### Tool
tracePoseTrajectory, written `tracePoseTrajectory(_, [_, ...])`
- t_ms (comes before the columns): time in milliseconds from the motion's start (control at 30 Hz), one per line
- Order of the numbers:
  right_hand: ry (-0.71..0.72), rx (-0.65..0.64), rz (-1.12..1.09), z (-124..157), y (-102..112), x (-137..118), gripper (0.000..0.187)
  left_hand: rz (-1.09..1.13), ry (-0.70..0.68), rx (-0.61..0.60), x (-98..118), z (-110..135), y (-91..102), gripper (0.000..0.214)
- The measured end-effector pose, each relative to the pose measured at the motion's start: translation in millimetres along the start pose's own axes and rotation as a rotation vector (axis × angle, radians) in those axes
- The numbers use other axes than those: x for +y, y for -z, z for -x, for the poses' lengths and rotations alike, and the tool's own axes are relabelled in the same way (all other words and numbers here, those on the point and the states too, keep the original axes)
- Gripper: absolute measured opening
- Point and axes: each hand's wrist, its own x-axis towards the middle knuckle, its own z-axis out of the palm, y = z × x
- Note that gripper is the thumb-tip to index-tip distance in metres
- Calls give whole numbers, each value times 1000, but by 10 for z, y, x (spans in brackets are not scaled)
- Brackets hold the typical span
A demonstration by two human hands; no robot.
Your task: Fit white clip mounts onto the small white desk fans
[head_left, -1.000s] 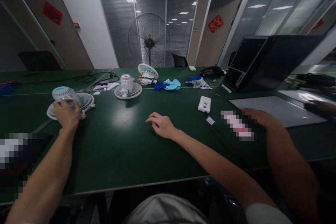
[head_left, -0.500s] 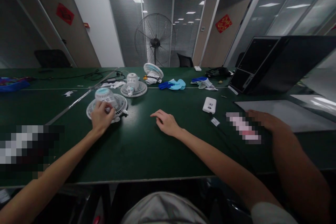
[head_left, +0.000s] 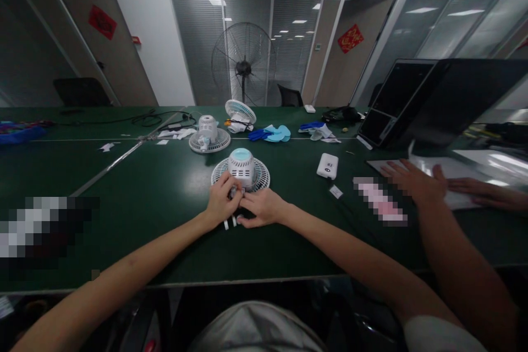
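A small white electric fan (head_left: pixel 241 168) with a light-blue cap lies grille-down on the green table in front of me. My left hand (head_left: pixel 223 202) is closed around the near side of its housing, at the fan's neck. Against the same spot, my right hand (head_left: pixel 264 208) has its fingers bent inward, touching the left fingertips. What the right fingers pinch is hidden between the hands. Two short white prongs or tabs (head_left: pixel 230 223) and a bit of dark cord show just below the fingers.
Behind stand a second face-down fan (head_left: pixel 208 135) and a third, tilted one (head_left: pixel 240 115). Blue gloves (head_left: pixel 270 133), a white power bank (head_left: pixel 328 165) and a black computer case (head_left: pixel 404 99) lie beyond. At right, a co-worker's hands (head_left: pixel 421 181) rest on a white board.
The fan has come from the left to the middle with my left hand. My right hand has moved in to meet it. The co-worker's second hand has appeared on the board.
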Motion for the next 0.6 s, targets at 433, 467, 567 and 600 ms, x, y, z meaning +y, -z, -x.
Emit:
tracePoseTrajectory(433, [-114,-36,-119,73,122,5,22,-47,-7,-140,37,-154,61,19])
tracePoseTrajectory(467, [-115,-44,-128,84,142,2,23,-119,-46,-179,23,-166,121,19])
tracePoseTrajectory(567, [-123,-86,-146,126,203,2,22,-285,-137,-316,-51,-240,282,16])
tracePoseTrajectory(600, [-135,-89,-159,140,216,6,19,-311,-140,-364,-80,-270,328,15])
